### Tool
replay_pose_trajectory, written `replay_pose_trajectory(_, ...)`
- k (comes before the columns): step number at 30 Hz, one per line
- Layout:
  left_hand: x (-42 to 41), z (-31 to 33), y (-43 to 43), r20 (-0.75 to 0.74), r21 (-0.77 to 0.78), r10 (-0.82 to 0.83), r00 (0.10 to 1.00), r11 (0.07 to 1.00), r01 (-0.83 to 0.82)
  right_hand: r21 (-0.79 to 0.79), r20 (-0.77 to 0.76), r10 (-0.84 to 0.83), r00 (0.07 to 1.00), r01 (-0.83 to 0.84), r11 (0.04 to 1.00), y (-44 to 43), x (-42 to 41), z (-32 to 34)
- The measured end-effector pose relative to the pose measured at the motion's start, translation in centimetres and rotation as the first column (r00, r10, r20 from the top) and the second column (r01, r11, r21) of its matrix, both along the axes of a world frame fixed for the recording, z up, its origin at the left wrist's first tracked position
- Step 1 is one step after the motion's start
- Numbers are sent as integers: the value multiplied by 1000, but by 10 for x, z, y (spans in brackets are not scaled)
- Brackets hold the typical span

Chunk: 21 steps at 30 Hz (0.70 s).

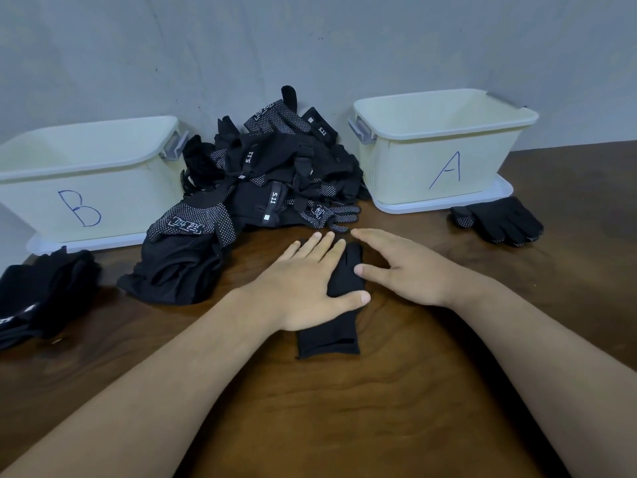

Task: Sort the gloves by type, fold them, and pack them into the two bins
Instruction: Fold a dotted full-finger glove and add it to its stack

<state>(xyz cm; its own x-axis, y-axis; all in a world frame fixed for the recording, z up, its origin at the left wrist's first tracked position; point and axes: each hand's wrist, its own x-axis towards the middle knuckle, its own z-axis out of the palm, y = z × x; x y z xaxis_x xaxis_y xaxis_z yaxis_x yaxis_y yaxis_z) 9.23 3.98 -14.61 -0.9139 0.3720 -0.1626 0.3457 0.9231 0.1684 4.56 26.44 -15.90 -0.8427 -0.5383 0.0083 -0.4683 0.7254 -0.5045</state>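
Observation:
A black glove [331, 334] lies flat on the wooden table in the middle, its cuff toward me. My left hand [306, 284] presses flat on it with straight fingers. My right hand [400, 267] rests beside it on the right, fingers straight, thumb touching the glove's edge. Behind them a pile of black gloves [262, 181] leans against the wall, some dotted white, some marked 5.11. Cream bin B [82, 177] stands at the left and cream bin A [444, 146] at the right; what is inside them is hidden.
A dotted black glove [499, 220] lies in front of bin A. A stack of black gloves [41, 291] sits at the left table edge below bin B. The grey wall [310, 46] closes the back.

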Motion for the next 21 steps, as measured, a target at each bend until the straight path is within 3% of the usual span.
replay_pose_trajectory(6, -1, -6, 3, -55, 46, 42, 998, 998, -39, -106, -99, -9, 995, -1, 994, 0, -4, -3)
replay_pose_trajectory(12, 7, -5, -25, -259, 298, 145, 955, 953, -64, -75, -184, 1, 983, -15, 997, -2, -6, -8)
replay_pose_trajectory(15, 26, -9, -43, -220, 361, 239, 946, 921, -148, -71, -199, -72, 977, 59, 996, -5, -5, -7)
replay_pose_trajectory(21, 46, -12, -54, -195, 378, 277, 941, 907, -188, -86, -175, -242, 954, 231, 969, -20, -2, -13)
